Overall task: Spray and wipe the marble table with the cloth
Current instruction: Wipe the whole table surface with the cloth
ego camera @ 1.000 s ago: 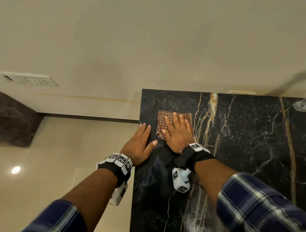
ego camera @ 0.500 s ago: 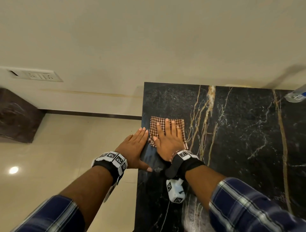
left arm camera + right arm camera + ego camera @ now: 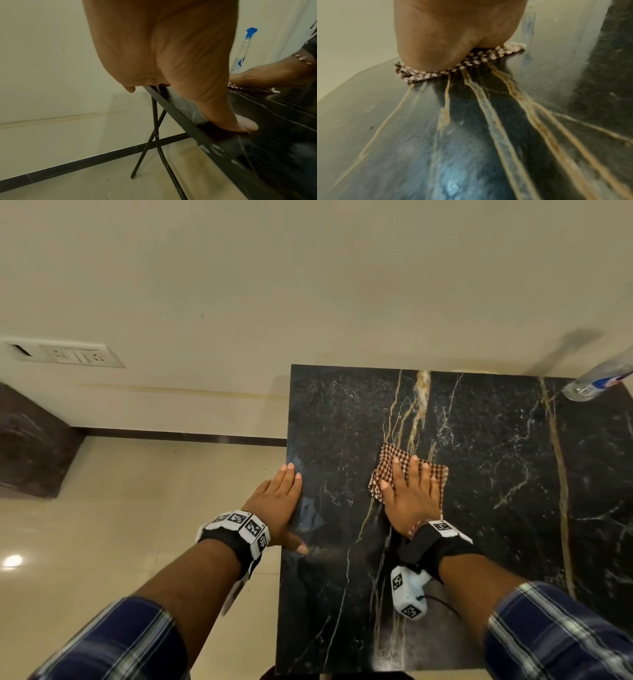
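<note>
Nearest, plaid sleeves (image 3: 561,635) and two forearms with marker bands at the wrists. Left hand (image 3: 279,501) flat and spread along the left edge of the table (image 3: 496,508), fingers straight, thumb (image 3: 240,124) pressed on the dark marble top, holding nothing; seemingly steadying the light folding table on its thin black legs (image 3: 155,135). Right hand (image 3: 412,499) also flat, fingers spread and straight, pressing the checked cloth (image 3: 390,470) down onto the marble just right of the left hand, over the gold veins (image 3: 416,412) in the middle of the top. Cloth folded small, lying under palm and fingers, its edges showing on the far side and to the right.

Near end of the table, by the right wrist, streaked and hazy with wet smears (image 3: 450,175): probably sprayed and partly wiped already. Wiping judged well under way, not finished: far corners and the right side look dry and show no streaks, so likely left to do.

Farther back, a clear spray bottle (image 3: 596,381) with a blue top standing at the far right corner of the table, well apart from both hands. Beyond it, a cream wall with a switch plate (image 3: 68,356) and a tiled floor (image 3: 137,508).
</note>
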